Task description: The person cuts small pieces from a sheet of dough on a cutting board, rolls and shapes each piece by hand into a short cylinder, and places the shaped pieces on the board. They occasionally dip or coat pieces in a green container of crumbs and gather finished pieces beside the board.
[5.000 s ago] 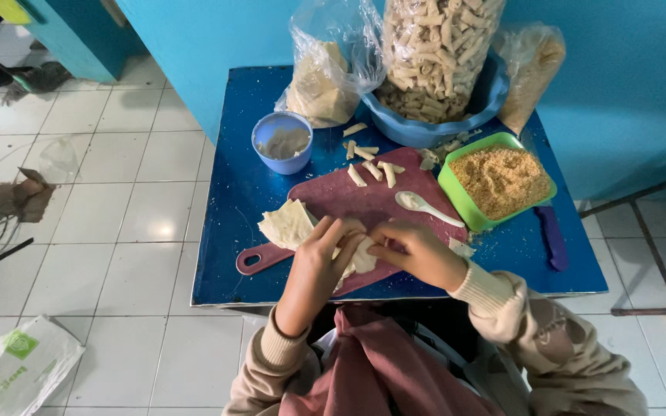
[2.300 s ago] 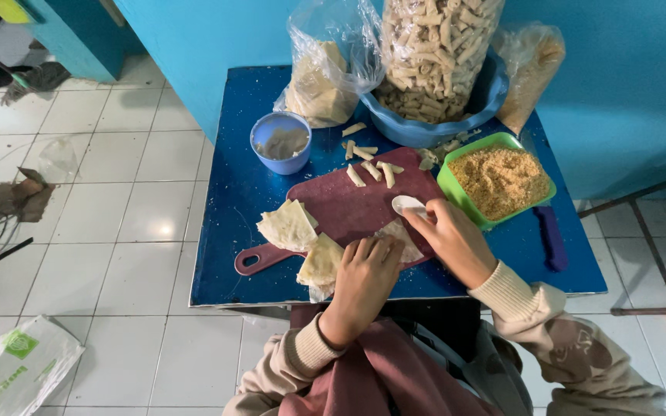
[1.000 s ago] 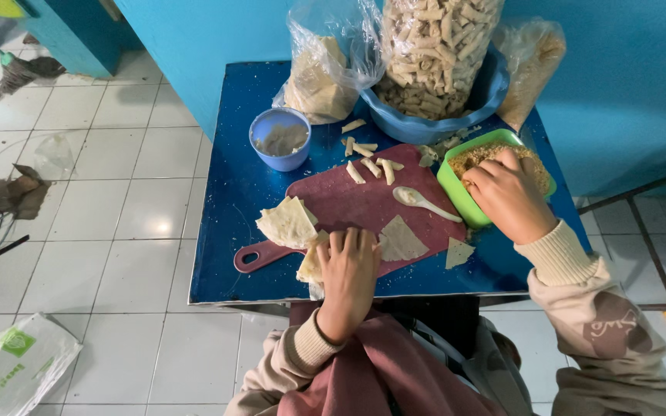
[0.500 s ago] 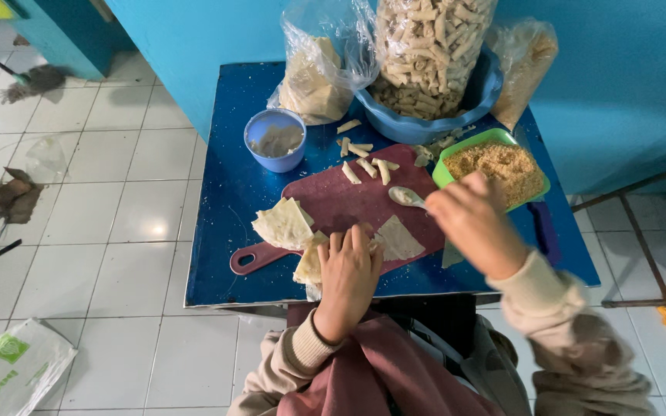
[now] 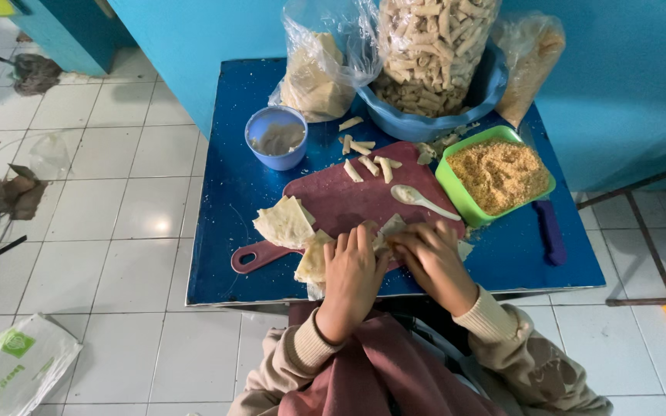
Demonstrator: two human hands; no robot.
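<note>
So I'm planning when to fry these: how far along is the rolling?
Done: a few finished rolls lie at the far edge of the red cutting board. In hand: left hand and right hand work one wrapper together. Left: a stack of wrappers and a green tub of filling, still nearly full.

— How's the light where you're working?

— Soft, even daylight from above; my hands cast only faint shadows on the blue table [image 5: 233, 200].

— Any glare?

— A pale sheen on the floor tile [image 5: 156, 225] to my left, and highlights on the clear plastic bags [image 5: 325, 46].

— Sharp?

— Mostly. My fingers look slightly smeared, and straight lines bow towards the wide-angle edges.
</note>
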